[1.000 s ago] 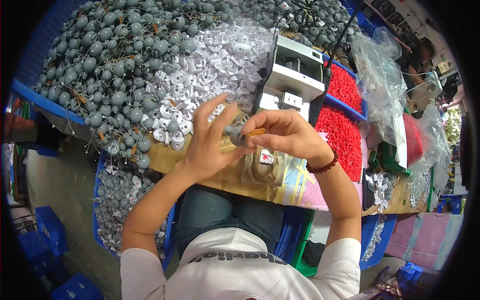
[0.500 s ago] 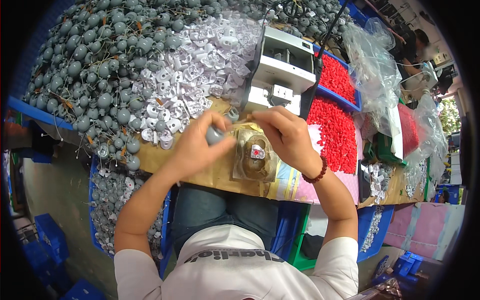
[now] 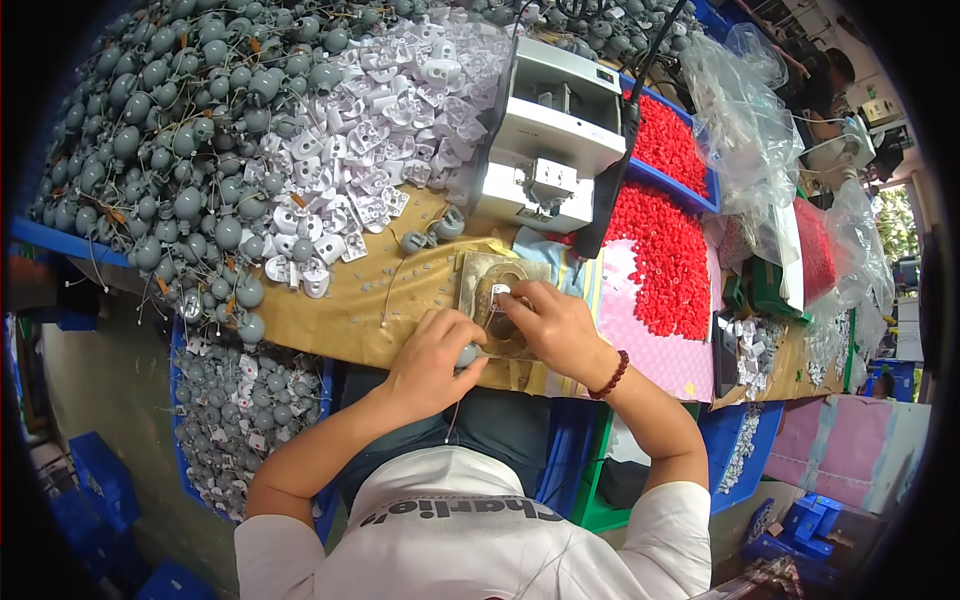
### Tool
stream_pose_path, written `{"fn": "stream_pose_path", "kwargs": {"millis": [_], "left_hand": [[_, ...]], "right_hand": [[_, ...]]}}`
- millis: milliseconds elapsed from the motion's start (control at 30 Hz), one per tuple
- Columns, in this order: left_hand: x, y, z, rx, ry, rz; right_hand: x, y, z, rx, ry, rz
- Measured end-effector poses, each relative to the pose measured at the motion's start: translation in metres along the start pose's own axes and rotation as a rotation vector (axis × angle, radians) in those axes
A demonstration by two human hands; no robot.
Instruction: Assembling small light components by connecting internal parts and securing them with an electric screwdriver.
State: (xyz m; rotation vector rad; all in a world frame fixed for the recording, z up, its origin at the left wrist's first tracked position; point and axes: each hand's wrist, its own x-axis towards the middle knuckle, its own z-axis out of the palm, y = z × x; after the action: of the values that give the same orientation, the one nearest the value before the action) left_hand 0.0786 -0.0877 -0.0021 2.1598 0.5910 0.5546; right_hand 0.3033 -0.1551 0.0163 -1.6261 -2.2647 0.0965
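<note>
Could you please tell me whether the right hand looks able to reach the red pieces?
Probably yes: nothing tall stands between the right hand and the red pieces beside it.

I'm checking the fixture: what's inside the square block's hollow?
A small white part shows inside the block; the right hand covers some of the hollow, hiding whatever lies beneath.

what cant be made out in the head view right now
- Head view: much of the gray round part, hidden by the left hand.
- Head view: part of the white piece in the metal block, covered by the right hand.
- Head view: the gray pile's far end, cut off by the top edge.
- Head view: what the gray flecks are, too small.
</note>
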Motion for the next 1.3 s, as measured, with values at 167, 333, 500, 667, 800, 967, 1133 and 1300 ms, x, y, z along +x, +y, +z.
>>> {"fn": "stream_pose_path", "kwargs": {"millis": [167,333,500,667,800,967,1133,1300], "left_hand": [[0.001,0.0,-0.002,0.032,0.0,0.011],[0.019,0.006,0.003,0.403,0.111,0.08],[0.025,-0.001,0.02,0.609,0.051,0.185],[0.028,-0.009,0.023,0.555,0.03,0.21],[0.031,-0.01,0.022,0.514,0.04,0.231],[0.03,-0.013,0.02,0.487,0.052,0.249],[0.031,-0.013,0.017,0.481,0.036,0.25],[0.033,-0.012,0.015,0.458,0.037,0.25]], "right_hand": [[0.0,-0.009,-0.007,-0.124,-0.129,-0.068],[-0.013,-0.019,0.005,-0.113,-0.092,0.017],[-0.036,0.016,-0.009,0.383,0.072,0.195],[-0.064,0.03,-0.023,0.501,0.106,0.379],[-0.066,0.028,0.007,0.326,0.157,0.343],[-0.053,0.026,0.029,0.584,0.473,0.544],[-0.024,0.024,0.014,1.77,0.435,0.764],[-0.006,0.034,0.005,1.775,0.121,0.836]]}}
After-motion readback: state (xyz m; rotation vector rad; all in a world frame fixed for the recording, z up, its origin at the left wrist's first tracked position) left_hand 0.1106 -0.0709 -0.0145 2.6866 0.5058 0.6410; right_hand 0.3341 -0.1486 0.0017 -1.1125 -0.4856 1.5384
